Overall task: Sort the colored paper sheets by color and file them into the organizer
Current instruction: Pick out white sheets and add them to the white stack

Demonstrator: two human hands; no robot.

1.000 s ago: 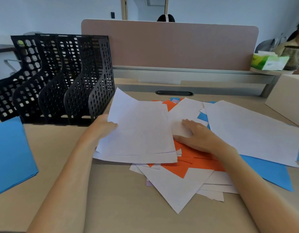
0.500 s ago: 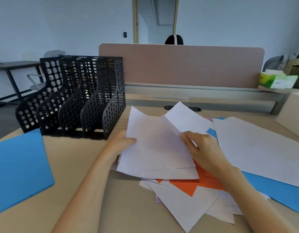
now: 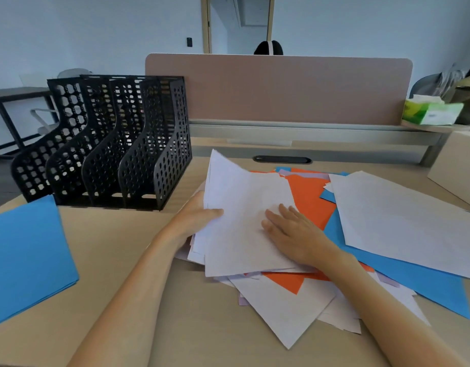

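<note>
**Holding white sheets on the mixed pile**

The pale surface (image 3: 175,327) carries a black four-slot organizer (image 3: 109,144) standing upright at the back left. A blue stack (image 3: 25,260) lies at the front left, well apart from the mixed pile at centre-right. There a big white sheet (image 3: 403,223) overlaps a blue sheet (image 3: 413,282), with an orange sheet (image 3: 310,202) beside them. On top of that pile sits a bundle of white sheets (image 3: 244,234). The left hand (image 3: 194,221) pinches the bundle's left edge, thumb on top and the rest hidden beneath. The right hand (image 3: 292,231) lies flat on the bundle, its fingers (image 3: 273,215) straight and slightly spread, pressing down and gripping nothing.
</note>
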